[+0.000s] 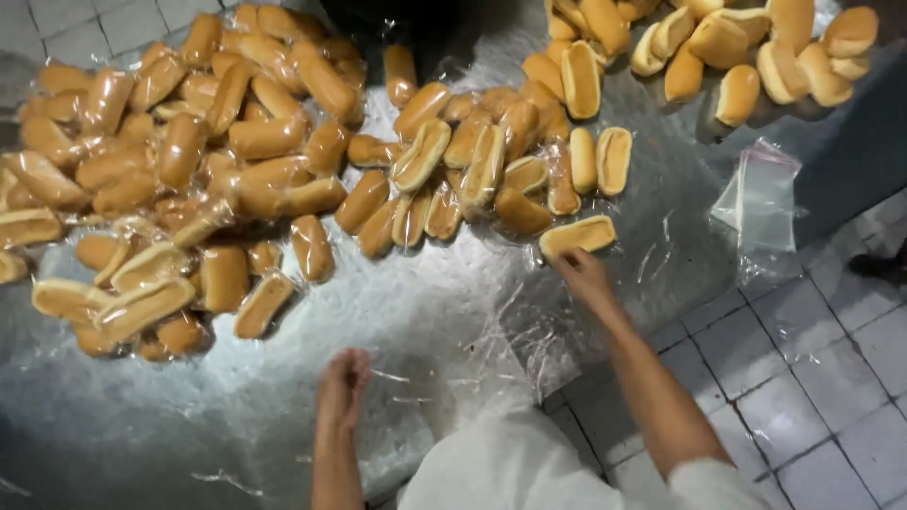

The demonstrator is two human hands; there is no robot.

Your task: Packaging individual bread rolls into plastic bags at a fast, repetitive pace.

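A large heap of golden bread rolls lies on a shiny plastic-covered table (453, 302). My right hand (581, 274) reaches forward and grips one long roll (578, 234) at the near edge of the middle pile (491, 161). My left hand (342, 382) hovers low over the table with its fingers curled around a clear plastic bag (416, 378). The bag is thin and hard to see. Many rolls at the left (170, 161) are wrapped in clear bags.
More unwrapped rolls (746, 47) lie at the far right of the table. A stack of clear plastic bags (761, 194) hangs at the table's right edge. White tiled floor (803, 378) lies to the right, with a dark shoe (879, 266) on it.
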